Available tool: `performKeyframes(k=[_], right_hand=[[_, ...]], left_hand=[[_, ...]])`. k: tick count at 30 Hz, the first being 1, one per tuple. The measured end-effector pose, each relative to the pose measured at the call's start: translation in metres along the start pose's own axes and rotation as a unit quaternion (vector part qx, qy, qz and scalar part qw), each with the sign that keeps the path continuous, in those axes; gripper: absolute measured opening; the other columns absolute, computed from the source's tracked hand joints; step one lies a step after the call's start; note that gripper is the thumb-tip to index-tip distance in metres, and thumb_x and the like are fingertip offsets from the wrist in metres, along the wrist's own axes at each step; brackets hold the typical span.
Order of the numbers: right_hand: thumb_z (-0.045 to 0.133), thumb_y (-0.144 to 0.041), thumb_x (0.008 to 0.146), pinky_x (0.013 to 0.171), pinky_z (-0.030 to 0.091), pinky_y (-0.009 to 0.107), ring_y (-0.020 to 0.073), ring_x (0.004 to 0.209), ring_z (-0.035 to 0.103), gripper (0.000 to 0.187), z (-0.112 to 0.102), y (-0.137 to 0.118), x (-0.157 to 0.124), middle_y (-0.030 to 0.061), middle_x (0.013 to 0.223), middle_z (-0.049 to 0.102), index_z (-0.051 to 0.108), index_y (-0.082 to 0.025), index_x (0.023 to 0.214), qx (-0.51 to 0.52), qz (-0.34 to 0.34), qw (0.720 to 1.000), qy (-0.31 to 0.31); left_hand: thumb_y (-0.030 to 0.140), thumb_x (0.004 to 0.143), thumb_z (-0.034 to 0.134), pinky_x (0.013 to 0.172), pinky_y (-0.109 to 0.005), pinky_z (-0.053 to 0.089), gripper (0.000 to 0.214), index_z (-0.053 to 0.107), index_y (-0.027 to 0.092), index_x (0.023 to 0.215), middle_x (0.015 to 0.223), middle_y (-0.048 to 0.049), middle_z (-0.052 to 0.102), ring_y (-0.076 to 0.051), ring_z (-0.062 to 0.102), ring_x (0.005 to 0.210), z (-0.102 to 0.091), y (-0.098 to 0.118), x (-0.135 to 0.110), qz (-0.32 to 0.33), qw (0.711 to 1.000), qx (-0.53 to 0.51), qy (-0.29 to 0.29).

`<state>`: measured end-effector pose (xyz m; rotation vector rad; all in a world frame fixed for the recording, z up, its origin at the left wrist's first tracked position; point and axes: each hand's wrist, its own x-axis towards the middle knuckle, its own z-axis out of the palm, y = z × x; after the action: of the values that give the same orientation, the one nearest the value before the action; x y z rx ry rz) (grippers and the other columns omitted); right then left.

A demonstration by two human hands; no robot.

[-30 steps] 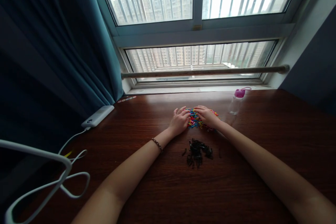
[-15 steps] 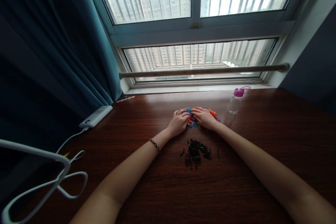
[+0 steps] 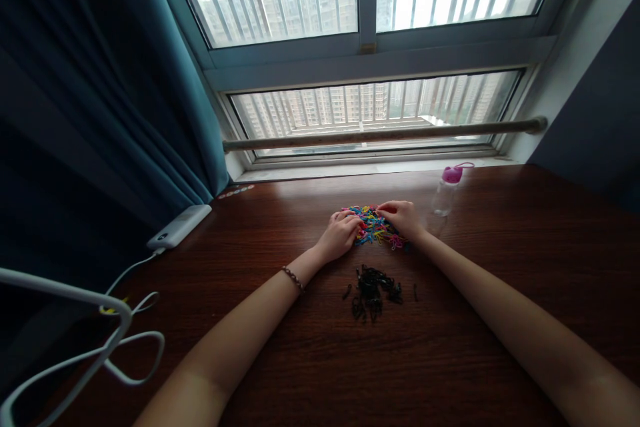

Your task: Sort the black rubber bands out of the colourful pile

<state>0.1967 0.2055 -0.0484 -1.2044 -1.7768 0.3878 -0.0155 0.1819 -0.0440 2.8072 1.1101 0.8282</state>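
Note:
A pile of small colourful hair ties (image 3: 374, 227), in blue, pink, yellow and red loops, lies on the brown wooden table. My left hand (image 3: 343, 230) rests on the pile's left edge, fingers curled over some of the loops. At its upper right side, my right hand (image 3: 401, 217) has thumb and fingertips drawn together in a pinch; what sits between them is too small to make out. Nearer to me is a separate heap of black hair ties (image 3: 371, 290), with a few strays beside it, touched by neither hand.
A clear bottle with a pink lid (image 3: 444, 195) stands right of the pile. On the left lie a white power bank (image 3: 180, 225) and a white cable (image 3: 131, 270), near a curved white tube (image 3: 65, 285). A blue curtain (image 3: 165, 80) and a barred window border the table (image 3: 280, 360).
My right hand has lifted off the middle of the pile and shifted right, its fingers now pinched. More of the colourful hair ties show. The left hand stays nearly in place.

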Motion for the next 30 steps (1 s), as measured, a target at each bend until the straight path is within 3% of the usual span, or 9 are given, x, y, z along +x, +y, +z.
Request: performKeyframes(k=[5, 9, 14, 18, 21, 23, 25, 28, 30], right_hand=[[0.059, -0.030, 0.070, 0.061, 0.048, 0.027, 0.0165, 0.063, 0.062, 0.016, 0.001, 0.001, -0.002, 0.0032, 0.069, 0.068, 0.069, -0.018, 0.075, 0.005, 0.013, 1.000, 0.006], [0.058, -0.033, 0.071, 0.058, 0.046, 0.026, 0.0162, 0.063, 0.061, 0.020, -0.002, -0.005, -0.001, 0.0043, 0.069, 0.068, 0.069, -0.017, 0.076, 0.031, 0.033, 0.999, 0.016], [0.062, -0.038, 0.067, 0.054, 0.044, 0.024, 0.0138, 0.059, 0.058, 0.027, -0.009, -0.016, 0.003, 0.0048, 0.068, 0.066, 0.068, -0.013, 0.076, 0.182, 0.108, 0.977, -0.026], [0.069, -0.035, 0.061, 0.048, 0.040, 0.020, 0.0082, 0.050, 0.052, 0.028, -0.023, -0.028, 0.004, 0.0016, 0.059, 0.062, 0.068, -0.011, 0.075, 0.294, 0.136, 0.924, -0.201], [0.070, -0.034, 0.060, 0.042, 0.037, 0.019, 0.0066, 0.044, 0.049, 0.031, -0.032, -0.035, 0.002, 0.0038, 0.062, 0.064, 0.069, -0.010, 0.078, 0.275, 0.146, 0.842, -0.441], [0.068, -0.036, 0.061, 0.039, 0.037, 0.019, 0.0066, 0.043, 0.050, 0.035, -0.034, -0.037, 0.001, 0.0063, 0.072, 0.067, 0.068, -0.011, 0.086, 0.255, 0.154, 0.803, -0.517], [0.067, -0.037, 0.064, 0.038, 0.036, 0.019, 0.0067, 0.042, 0.050, 0.035, -0.032, -0.035, 0.002, 0.0062, 0.072, 0.067, 0.068, -0.012, 0.088, 0.255, 0.160, 0.830, -0.470], [0.065, -0.039, 0.065, 0.038, 0.034, 0.017, 0.0061, 0.041, 0.048, 0.031, -0.028, -0.026, 0.004, 0.0039, 0.061, 0.064, 0.068, -0.010, 0.077, 0.278, 0.158, 0.898, -0.303], [0.065, -0.039, 0.065, 0.037, 0.032, 0.017, 0.0054, 0.041, 0.046, 0.030, -0.027, -0.020, 0.006, 0.0030, 0.058, 0.063, 0.067, -0.010, 0.075, 0.293, 0.160, 0.917, -0.217]], left_hand=[[0.020, 0.085, 0.041, 0.095, -0.042, 0.031, 0.029, 0.053, 0.020, 0.112, 0.106, -0.0073, 0.059, -0.022, 0.045, 0.107, 0.002, -0.002, -0.001, 0.002, 1.000, 0.005, 0.010], [0.021, 0.085, 0.042, 0.095, -0.042, 0.031, 0.025, 0.057, 0.023, 0.105, 0.106, -0.0046, 0.059, -0.022, 0.044, 0.107, 0.001, -0.002, -0.001, 0.011, 1.000, 0.008, -0.003], [0.018, 0.084, 0.043, 0.096, -0.041, 0.029, 0.020, 0.060, 0.022, 0.093, 0.105, -0.0022, 0.060, -0.021, 0.043, 0.108, -0.002, -0.001, 0.000, 0.023, 1.000, -0.002, -0.010], [0.011, 0.079, 0.044, 0.096, -0.041, 0.030, 0.019, 0.058, 0.021, 0.089, 0.102, -0.0026, 0.061, -0.020, 0.045, 0.107, -0.001, -0.003, 0.000, 0.017, 1.000, -0.010, -0.006], [0.011, 0.079, 0.043, 0.095, -0.040, 0.032, 0.022, 0.057, 0.019, 0.095, 0.103, -0.0053, 0.059, -0.020, 0.046, 0.106, 0.001, -0.004, 0.000, 0.003, 1.000, 0.000, 0.006], [0.012, 0.080, 0.043, 0.095, -0.041, 0.032, 0.024, 0.056, 0.019, 0.099, 0.105, -0.0062, 0.058, -0.021, 0.045, 0.106, 0.002, -0.005, 0.000, -0.001, 1.000, 0.010, 0.005], [0.013, 0.081, 0.043, 0.096, -0.043, 0.032, 0.024, 0.057, 0.020, 0.099, 0.107, -0.0058, 0.058, -0.022, 0.044, 0.108, 0.003, -0.005, 0.000, 0.002, 1.000, 0.016, -0.008], [0.015, 0.082, 0.042, 0.096, -0.044, 0.030, 0.024, 0.058, 0.021, 0.099, 0.108, -0.0046, 0.058, -0.023, 0.042, 0.110, 0.005, -0.006, -0.001, 0.005, 1.000, 0.019, -0.022], [0.015, 0.082, 0.042, 0.097, -0.045, 0.030, 0.024, 0.058, 0.021, 0.100, 0.109, -0.0045, 0.058, -0.023, 0.042, 0.111, 0.006, -0.006, -0.001, 0.005, 1.000, 0.019, -0.022]])
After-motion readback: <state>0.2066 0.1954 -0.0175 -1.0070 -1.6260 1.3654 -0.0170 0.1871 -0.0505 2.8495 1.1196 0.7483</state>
